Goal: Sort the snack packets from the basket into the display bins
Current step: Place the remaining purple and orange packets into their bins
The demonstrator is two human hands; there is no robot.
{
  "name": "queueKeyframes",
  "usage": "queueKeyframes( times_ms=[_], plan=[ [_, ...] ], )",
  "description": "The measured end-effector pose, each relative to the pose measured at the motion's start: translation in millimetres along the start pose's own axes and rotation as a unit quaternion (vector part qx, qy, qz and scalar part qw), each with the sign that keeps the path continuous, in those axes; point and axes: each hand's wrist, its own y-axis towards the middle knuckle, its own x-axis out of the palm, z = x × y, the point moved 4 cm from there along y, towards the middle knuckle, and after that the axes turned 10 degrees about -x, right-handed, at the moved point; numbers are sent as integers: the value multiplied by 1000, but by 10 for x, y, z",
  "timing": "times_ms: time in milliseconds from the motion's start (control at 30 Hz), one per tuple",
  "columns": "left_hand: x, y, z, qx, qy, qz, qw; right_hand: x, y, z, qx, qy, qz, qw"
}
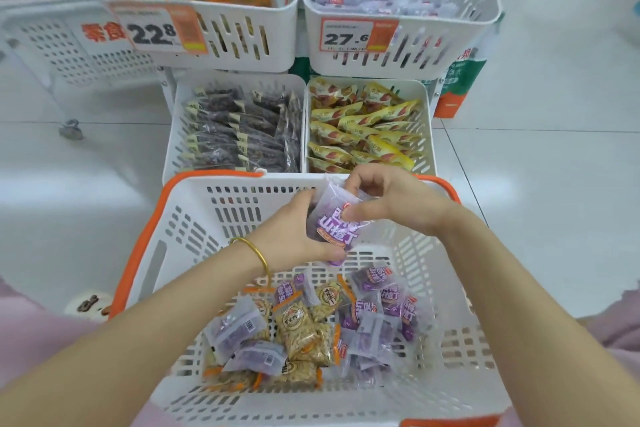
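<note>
Above the far end of the basket (pixel 194 229), the left hand (pixel 291 236) grips a purple snack packet (pixel 334 224) from below while the right hand (pixel 391 199) pinches its top. They are probably squaring it for the far right bin (pixel 450 28), which holds matching packets. More mixed packets (pixel 301 326) lie in the near half of the basket.

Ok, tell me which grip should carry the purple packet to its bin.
The right grip, probably. Both grips hold the packet over the basket, but the bin of purple packets stands upper right, on its side; the left grip would have to reach across.
</note>
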Motion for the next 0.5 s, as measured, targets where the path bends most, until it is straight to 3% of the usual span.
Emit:
queueKeyframes(
  times_ms=[133, 233, 300, 500],
  plan=[
    [-110, -26, 88, 3, -31, 12, 999, -68, 69, -173, 30, -16, 11, 999],
    [-218, 3, 300, 33, -43, 27, 998, -176, 140, -423, 48, -34, -70, 996],
    [-366, 58, 571, 64, -44, 44, 996, -348, 220, -615, 33, -32, -80, 996],
    [-830, 432, 1670, 169, 17, 149, 974, -1424, 416, -1247, -21, -90, 91, 992]
  ],
)
